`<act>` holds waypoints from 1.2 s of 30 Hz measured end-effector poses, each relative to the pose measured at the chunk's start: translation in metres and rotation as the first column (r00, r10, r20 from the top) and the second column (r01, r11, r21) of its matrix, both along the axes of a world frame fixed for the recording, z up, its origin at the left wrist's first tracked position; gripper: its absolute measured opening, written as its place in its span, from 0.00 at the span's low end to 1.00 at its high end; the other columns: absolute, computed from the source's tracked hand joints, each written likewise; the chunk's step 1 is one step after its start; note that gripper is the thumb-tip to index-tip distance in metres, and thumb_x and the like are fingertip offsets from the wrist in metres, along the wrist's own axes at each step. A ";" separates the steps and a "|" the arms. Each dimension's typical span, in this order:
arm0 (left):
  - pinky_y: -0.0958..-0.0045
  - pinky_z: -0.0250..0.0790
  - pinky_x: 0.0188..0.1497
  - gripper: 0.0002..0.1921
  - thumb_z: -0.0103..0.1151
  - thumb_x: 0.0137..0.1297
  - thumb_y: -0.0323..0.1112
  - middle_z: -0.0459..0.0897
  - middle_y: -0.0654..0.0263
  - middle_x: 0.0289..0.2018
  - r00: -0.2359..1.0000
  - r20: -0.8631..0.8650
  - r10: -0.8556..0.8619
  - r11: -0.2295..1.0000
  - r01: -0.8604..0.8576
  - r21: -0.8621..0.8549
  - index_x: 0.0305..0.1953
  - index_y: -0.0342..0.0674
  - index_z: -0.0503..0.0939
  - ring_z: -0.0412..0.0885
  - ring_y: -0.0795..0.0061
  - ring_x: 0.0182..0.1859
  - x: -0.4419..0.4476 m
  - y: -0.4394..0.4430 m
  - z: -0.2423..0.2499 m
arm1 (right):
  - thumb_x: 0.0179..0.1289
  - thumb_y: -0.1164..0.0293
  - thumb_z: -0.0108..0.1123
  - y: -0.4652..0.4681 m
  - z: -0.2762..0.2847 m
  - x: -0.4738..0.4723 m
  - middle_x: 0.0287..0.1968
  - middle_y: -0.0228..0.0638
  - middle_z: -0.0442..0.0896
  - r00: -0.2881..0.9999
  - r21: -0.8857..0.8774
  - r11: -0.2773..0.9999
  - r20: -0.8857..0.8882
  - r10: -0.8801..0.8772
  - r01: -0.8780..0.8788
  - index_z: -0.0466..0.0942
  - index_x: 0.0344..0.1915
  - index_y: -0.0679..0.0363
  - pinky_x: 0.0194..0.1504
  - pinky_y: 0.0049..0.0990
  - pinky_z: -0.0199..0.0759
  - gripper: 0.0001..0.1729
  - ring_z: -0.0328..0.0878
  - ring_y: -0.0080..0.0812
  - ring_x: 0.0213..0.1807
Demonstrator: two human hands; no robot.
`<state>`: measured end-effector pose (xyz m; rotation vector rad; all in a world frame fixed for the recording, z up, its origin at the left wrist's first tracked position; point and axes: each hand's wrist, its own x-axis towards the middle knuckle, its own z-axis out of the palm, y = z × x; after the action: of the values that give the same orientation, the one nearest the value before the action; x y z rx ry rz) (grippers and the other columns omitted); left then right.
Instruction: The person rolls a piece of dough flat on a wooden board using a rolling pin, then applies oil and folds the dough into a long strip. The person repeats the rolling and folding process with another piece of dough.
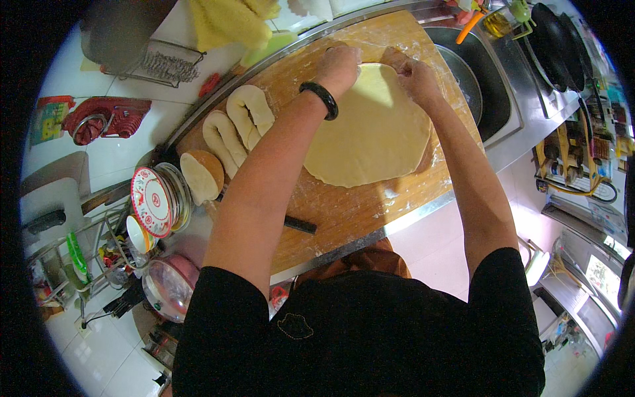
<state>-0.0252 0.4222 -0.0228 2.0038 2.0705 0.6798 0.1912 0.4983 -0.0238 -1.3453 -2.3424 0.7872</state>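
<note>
A broad, thin sheet of rolled dough (369, 134) lies on the floured wooden board (342, 213). My left hand (340, 69), with a black bangle at the wrist, is closed on the sheet's far left edge. At the far right edge, the bent fingers of my right hand (416, 77) grip the dough too; its fingertips are partly hidden. Two folded lengths of thick dough (248, 111) rest left of my left forearm, which covers their near ends. Below that forearm a black handle (300, 225) sticks out, the rest of its tool hidden.
A sink (496, 94) holding a round pan borders the board's right side. Stacked plates (154, 201) and a cup (140, 233) stand at the left, near a pale and brown rounded piece (202, 176). Dark pans (553, 47) and an oil bottle (496, 22) are upper right.
</note>
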 end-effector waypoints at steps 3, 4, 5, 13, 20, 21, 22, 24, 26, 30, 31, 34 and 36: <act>0.51 0.73 0.43 0.04 0.61 0.58 0.29 0.83 0.46 0.30 0.999 -0.044 -0.009 1.000 0.009 0.000 0.31 0.36 0.83 0.82 0.42 0.36 -0.001 0.001 -0.001 | 0.57 0.70 0.65 -0.008 0.008 0.002 0.31 0.53 0.84 0.996 -0.020 1.000 -0.092 0.006 -0.008 0.81 0.34 0.68 0.41 0.40 0.76 0.11 0.84 0.47 0.34; 0.51 0.73 0.42 0.04 0.60 0.58 0.29 0.83 0.46 0.30 0.998 -0.060 -0.005 1.000 0.007 0.026 0.31 0.36 0.82 0.82 0.42 0.35 0.000 0.001 0.000 | 0.56 0.71 0.66 -0.013 0.013 0.005 0.33 0.54 0.85 0.993 -0.044 0.999 -0.118 -0.016 0.011 0.81 0.35 0.68 0.42 0.42 0.76 0.11 0.84 0.51 0.36; 0.51 0.72 0.41 0.04 0.60 0.58 0.29 0.83 0.46 0.30 0.997 -0.077 -0.002 0.999 0.006 0.052 0.30 0.36 0.82 0.82 0.42 0.34 0.000 -0.002 0.002 | 0.55 0.71 0.66 -0.019 0.019 0.008 0.35 0.55 0.85 0.989 -0.066 0.997 -0.141 -0.043 0.034 0.81 0.36 0.67 0.42 0.43 0.76 0.11 0.85 0.54 0.38; 0.55 0.72 0.51 0.08 0.59 0.60 0.29 0.82 0.55 0.39 0.906 -0.139 -0.400 0.916 0.392 -0.082 0.41 0.39 0.82 0.80 0.51 0.48 -0.018 -0.094 0.045 | 0.65 0.77 0.60 -0.101 0.070 0.062 0.33 0.45 0.82 0.965 -0.250 0.933 -0.113 0.239 -0.260 0.80 0.39 0.66 0.46 0.34 0.75 0.05 0.81 0.38 0.37; 0.50 0.70 0.56 0.10 0.62 0.60 0.30 0.83 0.57 0.44 0.956 -0.020 -0.294 0.919 0.288 0.270 0.43 0.38 0.83 0.81 0.51 0.48 -0.007 -0.100 0.053 | 0.62 0.69 0.65 -0.083 0.061 0.033 0.52 0.51 0.81 0.964 0.208 0.945 -0.028 0.263 -0.252 0.77 0.53 0.62 0.53 0.39 0.76 0.20 0.81 0.48 0.52; 0.51 0.70 0.56 0.11 0.62 0.60 0.30 0.83 0.57 0.44 0.969 0.004 -0.247 0.936 0.238 0.259 0.44 0.37 0.83 0.81 0.52 0.49 -0.005 -0.096 0.054 | 0.61 0.67 0.65 -0.077 0.057 0.021 0.59 0.49 0.77 0.944 0.288 0.902 0.020 0.329 -0.321 0.74 0.59 0.60 0.60 0.41 0.72 0.26 0.76 0.49 0.59; 0.52 0.71 0.56 0.11 0.63 0.60 0.30 0.83 0.57 0.45 0.979 0.028 -0.201 0.951 0.188 0.245 0.44 0.37 0.83 0.81 0.52 0.49 -0.003 -0.091 0.055 | 0.61 0.64 0.66 -0.072 0.052 0.008 0.66 0.47 0.73 0.924 0.340 0.860 0.087 0.373 -0.380 0.71 0.65 0.57 0.66 0.43 0.68 0.32 0.71 0.50 0.67; 0.54 0.71 0.55 0.12 0.64 0.60 0.30 0.83 0.56 0.46 0.990 0.065 -0.128 0.964 0.109 0.242 0.45 0.37 0.83 0.81 0.52 0.50 0.000 -0.085 0.057 | 0.60 0.62 0.68 -0.068 0.039 -0.019 0.70 0.45 0.69 0.877 0.377 0.795 0.130 0.462 -0.474 0.69 0.68 0.55 0.70 0.45 0.61 0.37 0.64 0.51 0.72; 0.56 0.72 0.55 0.12 0.64 0.61 0.30 0.83 0.56 0.46 0.993 0.087 -0.080 0.957 0.052 0.285 0.45 0.37 0.83 0.81 0.53 0.50 0.000 -0.085 0.058 | 0.58 0.60 0.69 -0.070 0.028 -0.035 0.72 0.43 0.66 0.839 0.386 0.749 0.165 0.519 -0.539 0.67 0.70 0.54 0.73 0.47 0.57 0.40 0.60 0.51 0.75; 0.57 0.73 0.55 0.14 0.65 0.60 0.31 0.82 0.57 0.48 0.998 0.058 0.023 0.978 -0.034 0.204 0.48 0.39 0.82 0.81 0.54 0.52 -0.006 -0.096 0.053 | 0.57 0.53 0.69 -0.076 0.016 -0.047 0.74 0.43 0.64 0.813 0.390 0.716 0.214 0.541 -0.579 0.64 0.73 0.52 0.74 0.51 0.53 0.46 0.58 0.49 0.76; 0.57 0.73 0.55 0.15 0.65 0.60 0.31 0.82 0.58 0.49 0.999 0.041 0.033 0.980 -0.040 0.193 0.49 0.39 0.82 0.80 0.54 0.52 -0.008 -0.100 0.051 | 0.56 0.52 0.69 -0.077 0.015 -0.046 0.75 0.43 0.63 0.818 0.373 0.728 0.247 0.520 -0.576 0.63 0.74 0.51 0.75 0.51 0.52 0.47 0.57 0.49 0.77; 0.56 0.73 0.56 0.16 0.65 0.60 0.31 0.81 0.59 0.50 0.997 0.023 0.076 0.986 -0.079 0.150 0.51 0.41 0.81 0.80 0.55 0.53 -0.011 -0.110 0.045 | 0.57 0.48 0.67 -0.081 0.015 -0.043 0.76 0.41 0.62 0.821 0.434 0.699 0.241 0.518 -0.568 0.61 0.75 0.49 0.76 0.53 0.49 0.48 0.55 0.48 0.78; 0.56 0.73 0.56 0.17 0.65 0.60 0.31 0.81 0.60 0.51 0.996 0.035 0.088 0.985 -0.092 0.146 0.51 0.41 0.81 0.80 0.55 0.54 -0.011 -0.111 0.042 | 0.58 0.47 0.66 -0.085 0.015 -0.043 0.76 0.41 0.62 0.839 0.396 0.740 0.245 0.485 -0.543 0.60 0.76 0.48 0.76 0.54 0.47 0.49 0.54 0.47 0.78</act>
<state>-0.0361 0.3113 0.0194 1.9721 2.1636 0.8974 0.1486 0.4133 -0.0091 -0.5564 -2.8103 0.2386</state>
